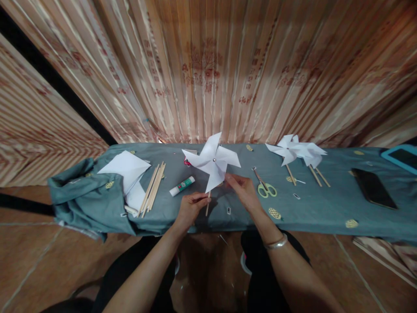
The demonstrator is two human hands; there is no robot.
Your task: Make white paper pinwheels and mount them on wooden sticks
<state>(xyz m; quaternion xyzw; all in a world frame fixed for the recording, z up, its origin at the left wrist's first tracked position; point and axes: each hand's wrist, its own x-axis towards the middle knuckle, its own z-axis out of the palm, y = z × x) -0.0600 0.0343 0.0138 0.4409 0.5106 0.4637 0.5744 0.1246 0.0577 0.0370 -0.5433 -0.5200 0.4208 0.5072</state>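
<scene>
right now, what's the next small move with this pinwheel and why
Probably nudge a blade of the white paper pinwheel with the right hand to test the spin: the left hand grips its wooden stick and the silver pin is in.

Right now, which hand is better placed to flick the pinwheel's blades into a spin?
Probably the right hand: its fingertips sit at the edge of the pinwheel's lower blade. The left hand is closed round the stick, holding it upright, so it is not free.
</scene>
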